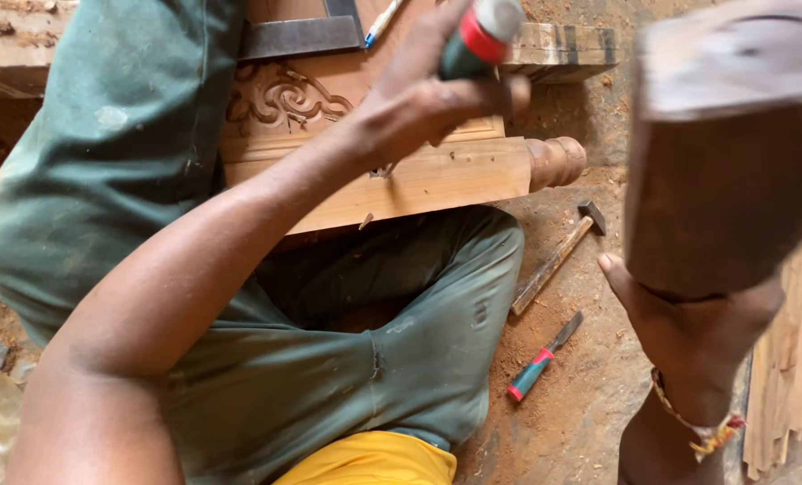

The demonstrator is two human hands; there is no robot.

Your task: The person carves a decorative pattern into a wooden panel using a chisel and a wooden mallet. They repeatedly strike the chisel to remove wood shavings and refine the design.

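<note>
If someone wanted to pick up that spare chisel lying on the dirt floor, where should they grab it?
Probably by the green and red handle of the spare chisel, coming down from above. It lies flat on the dirt floor, handle toward the person's knee, metal blade pointing up and away toward the hammer. The handle is the thicker, blunt end, with open ground on both sides.

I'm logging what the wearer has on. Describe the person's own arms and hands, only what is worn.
Both arms are bare, with no sleeves showing and no gloves. The left hand wears nothing visible. The right hand has a braided thread wristband in yellow, red and pale strands, its knotted ends hanging at the wrist. No rings or watch can be seen.
</note>
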